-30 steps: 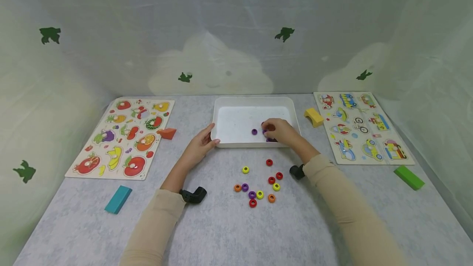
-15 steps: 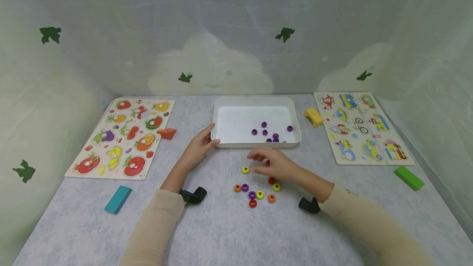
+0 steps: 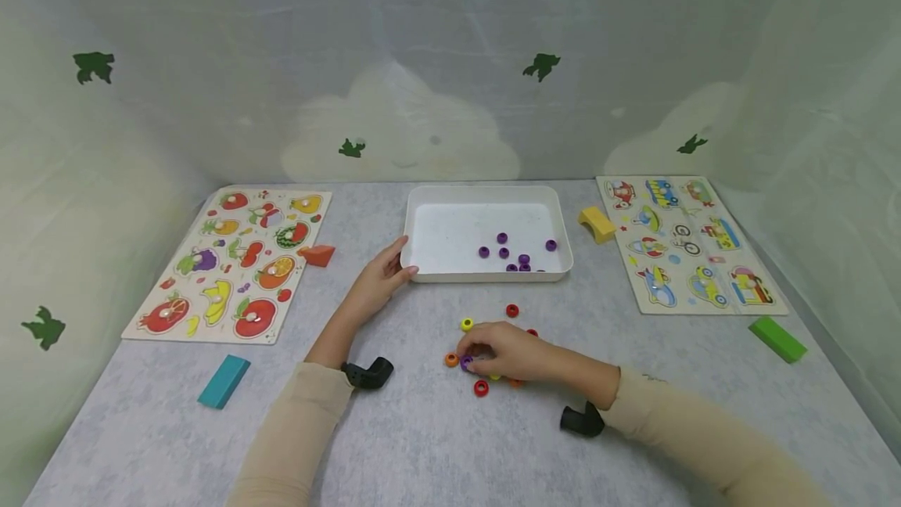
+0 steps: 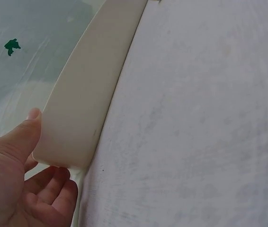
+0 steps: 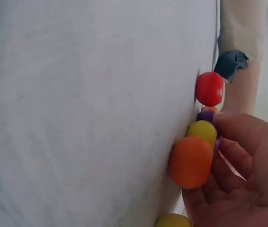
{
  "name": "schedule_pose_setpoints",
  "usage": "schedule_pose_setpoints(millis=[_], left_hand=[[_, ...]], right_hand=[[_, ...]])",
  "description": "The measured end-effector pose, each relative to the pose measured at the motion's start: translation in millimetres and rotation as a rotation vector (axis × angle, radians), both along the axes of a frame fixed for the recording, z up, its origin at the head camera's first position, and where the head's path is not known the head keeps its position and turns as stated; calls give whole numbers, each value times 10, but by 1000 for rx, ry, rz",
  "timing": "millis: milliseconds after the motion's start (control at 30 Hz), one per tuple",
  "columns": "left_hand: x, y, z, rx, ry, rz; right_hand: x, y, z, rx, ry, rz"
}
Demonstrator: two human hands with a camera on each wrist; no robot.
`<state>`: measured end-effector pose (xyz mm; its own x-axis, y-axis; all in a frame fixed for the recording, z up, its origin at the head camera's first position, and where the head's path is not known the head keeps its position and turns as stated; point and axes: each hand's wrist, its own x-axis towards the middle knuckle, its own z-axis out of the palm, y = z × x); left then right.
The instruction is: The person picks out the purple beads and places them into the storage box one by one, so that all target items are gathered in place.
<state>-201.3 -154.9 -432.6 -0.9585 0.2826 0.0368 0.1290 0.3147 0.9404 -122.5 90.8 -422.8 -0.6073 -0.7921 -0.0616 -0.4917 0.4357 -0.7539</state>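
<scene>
My left hand [image 3: 373, 286] grips the near left corner of a white tray [image 3: 450, 219]; in the left wrist view its thumb lies against the tray wall [image 4: 79, 94] and its fingers curl at the corner. Several purple beads [image 3: 503, 239] sit in the tray's right part. On the table, my right hand [image 3: 515, 353] pinches a purple bead [image 3: 467, 364] between thumb and fingers. Around it lie an orange bead [image 3: 451, 360], a yellow bead [image 3: 467, 325] and red beads [image 3: 481, 388]. The hand partly hides other beads; the right wrist view shows another orange bead [image 5: 191, 162] close by.
A fruit puzzle board [image 3: 235, 264] lies at left, with an orange-red block [image 3: 318, 256] and a blue block [image 3: 224, 382] near it. At right are a vehicle puzzle board [image 3: 686, 245], a yellow arch block [image 3: 597, 224] and a green block [image 3: 777, 339].
My right hand has left the tray, come back over the table and lowered onto the loose beads, where it now pinches a purple one. The left hand has stayed on the tray.
</scene>
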Motion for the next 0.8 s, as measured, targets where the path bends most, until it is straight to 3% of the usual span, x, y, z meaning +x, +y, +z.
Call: schedule_pose_setpoints(millis=[133,267,367,500,667,800], left_hand=[[-4,-11,-8,0,1,2],[-30,-27,-66,-7,13,5],[-27,-26,-60,-11,21,1],[-25,-26,-45,-16,28,-4],[-22,-22,-41,-2,12,-2],[-21,-16,-46,4,1,5]], right_hand=[[-15,-11,31,8,19,-25],[-118,24,147,-52,61,-89],[-294,87,264,-133,101,-161],[-627,214,333,-174,160,-322],[-1000,397,254,-71,136,-512],[-1157,483,154,47,100,-573]])
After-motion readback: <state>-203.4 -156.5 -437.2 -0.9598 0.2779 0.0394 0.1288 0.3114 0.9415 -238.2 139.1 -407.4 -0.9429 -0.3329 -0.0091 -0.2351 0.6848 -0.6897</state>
